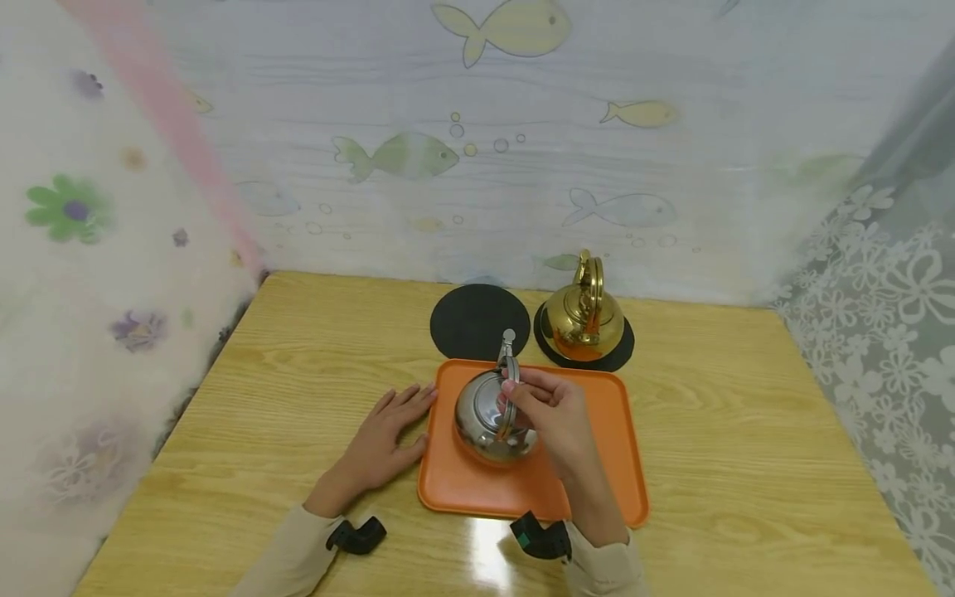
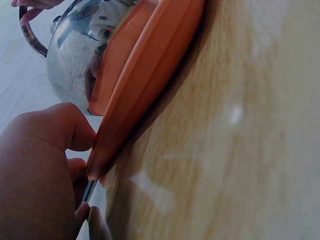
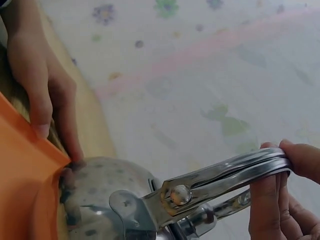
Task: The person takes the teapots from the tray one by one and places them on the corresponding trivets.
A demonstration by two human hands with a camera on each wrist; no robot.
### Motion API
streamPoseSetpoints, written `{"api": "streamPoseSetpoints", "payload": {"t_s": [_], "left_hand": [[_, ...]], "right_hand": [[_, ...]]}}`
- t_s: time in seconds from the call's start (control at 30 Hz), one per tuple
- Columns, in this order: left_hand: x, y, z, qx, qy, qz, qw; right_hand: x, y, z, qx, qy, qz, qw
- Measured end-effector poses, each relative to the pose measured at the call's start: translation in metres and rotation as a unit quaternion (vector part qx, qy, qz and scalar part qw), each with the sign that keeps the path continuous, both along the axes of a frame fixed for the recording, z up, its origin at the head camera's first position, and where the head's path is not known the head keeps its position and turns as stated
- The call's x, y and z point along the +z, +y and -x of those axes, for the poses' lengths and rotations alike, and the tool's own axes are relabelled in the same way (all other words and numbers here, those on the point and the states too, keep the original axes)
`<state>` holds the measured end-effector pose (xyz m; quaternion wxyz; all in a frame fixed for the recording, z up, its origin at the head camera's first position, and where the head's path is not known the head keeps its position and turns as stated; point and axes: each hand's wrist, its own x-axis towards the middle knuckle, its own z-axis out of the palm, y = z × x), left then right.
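A silver kettle (image 1: 485,414) stands over the orange tray (image 1: 477,489), left of the tray's middle. My right hand (image 1: 555,414) grips its upright handle; in the right wrist view the thumb and fingers (image 3: 265,205) curl round the metal band. My left hand (image 1: 384,444) lies at the tray's left edge, fingers extended, with fingertips and thumb right at the rim. The left wrist view shows the left hand (image 2: 40,165) against the tray's outer side.
Behind the tray, a gold kettle (image 1: 582,323) sits on a black round mat (image 1: 622,352). A second black round mat (image 1: 477,319) lies to its left. The wooden table (image 1: 746,448) meets a fish-patterned wall covering (image 1: 522,207) at the back.
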<state>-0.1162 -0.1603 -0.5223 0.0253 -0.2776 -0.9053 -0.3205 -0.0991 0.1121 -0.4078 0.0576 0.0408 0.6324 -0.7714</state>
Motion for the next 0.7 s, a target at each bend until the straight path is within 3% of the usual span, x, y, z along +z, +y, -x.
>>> {"api": "streamPoseSetpoints", "payload": {"t_s": [0.3,0.7], "left_hand": [[0.0015,0.0006,-0.0003,0.004,-0.004,0.002,1.0000],[-0.0020,0.0007,-0.0020,0.003,0.008,-0.006,0.9999]], "right_hand": [[-0.0030,-0.0008,0.0013,-0.003,0.000,0.000,1.000],[0.0022,-0.0040,0.0051,0.055,-0.006,-0.020,0.998]]}}
